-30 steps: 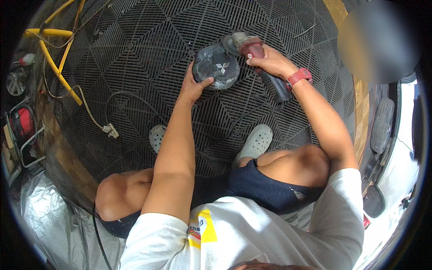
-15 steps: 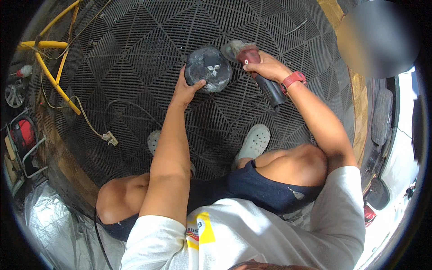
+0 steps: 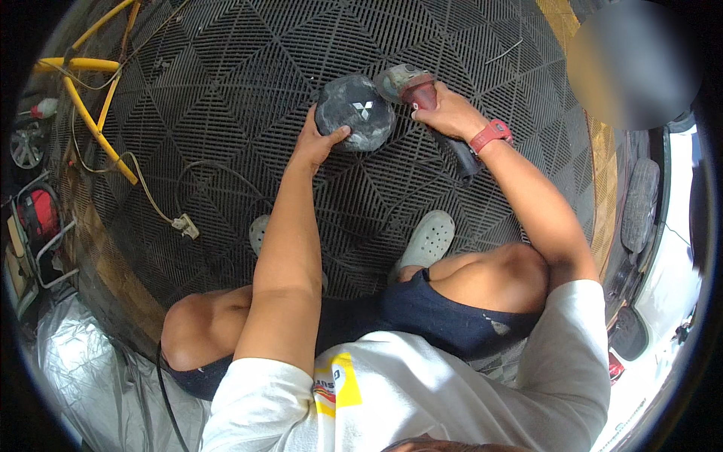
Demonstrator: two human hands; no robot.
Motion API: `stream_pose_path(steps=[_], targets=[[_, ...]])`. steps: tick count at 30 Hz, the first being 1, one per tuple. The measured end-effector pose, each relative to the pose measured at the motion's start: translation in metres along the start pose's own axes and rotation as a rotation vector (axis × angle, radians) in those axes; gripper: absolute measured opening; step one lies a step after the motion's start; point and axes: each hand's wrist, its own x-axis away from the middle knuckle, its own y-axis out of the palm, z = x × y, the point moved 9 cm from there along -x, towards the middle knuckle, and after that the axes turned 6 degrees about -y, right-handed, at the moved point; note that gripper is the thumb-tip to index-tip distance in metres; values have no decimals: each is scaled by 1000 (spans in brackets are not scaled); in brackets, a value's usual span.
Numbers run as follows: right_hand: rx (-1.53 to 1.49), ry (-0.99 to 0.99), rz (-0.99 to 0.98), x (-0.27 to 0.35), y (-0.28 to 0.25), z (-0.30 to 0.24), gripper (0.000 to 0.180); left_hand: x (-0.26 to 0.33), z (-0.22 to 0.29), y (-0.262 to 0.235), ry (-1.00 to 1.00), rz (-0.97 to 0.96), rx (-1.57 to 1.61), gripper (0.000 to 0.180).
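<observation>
In my left hand (image 3: 315,143) is a round black cover (image 3: 354,124) with scuffed grey patches and a small silver emblem. The thumb presses on its face; the other fingers are mostly hidden beneath the rim. My right hand (image 3: 450,113) is wrapped around an angle grinder (image 3: 423,96) with a red front section and a dark rear body. The grinder's round grey head is at the cover's upper right edge; whether they touch I cannot tell. Both are held above the dark grid floor.
Interlocking grid tiles (image 3: 248,90) cover the floor. A yellow tubular frame (image 3: 98,128) and a cable with a pale plug (image 3: 184,225) lie to the left. My clogs (image 3: 429,237) are below my hands. Silver sheeting (image 3: 83,354) is lower left; a tyre-like dark object (image 3: 642,205) lies right.
The cover has shifted slightly right and up. The grinder has turned a little, so its grey head shows larger and closer to the cover's edge.
</observation>
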Motion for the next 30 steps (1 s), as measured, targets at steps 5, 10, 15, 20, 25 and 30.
stream_pose_path(steps=[5,10,15,20,25,30], targets=[[57,-68,41,-2,-8,-31,78,6,5,4,-23,-36,9,115],[146,-197,43,-11,-1,-84,74,5,9,3,-51,-102,2,127],[204,-183,36,-16,3,-82,72,4,14,2,-62,-128,24,130],[213,-65,64,-27,-17,-37,74,4,19,7,-85,-111,-58,128],[154,-155,83,-23,-11,-65,73,3,19,1,-68,-136,-9,127],[132,-192,42,-26,7,-76,72,4,19,1,-85,-104,-37,128]])
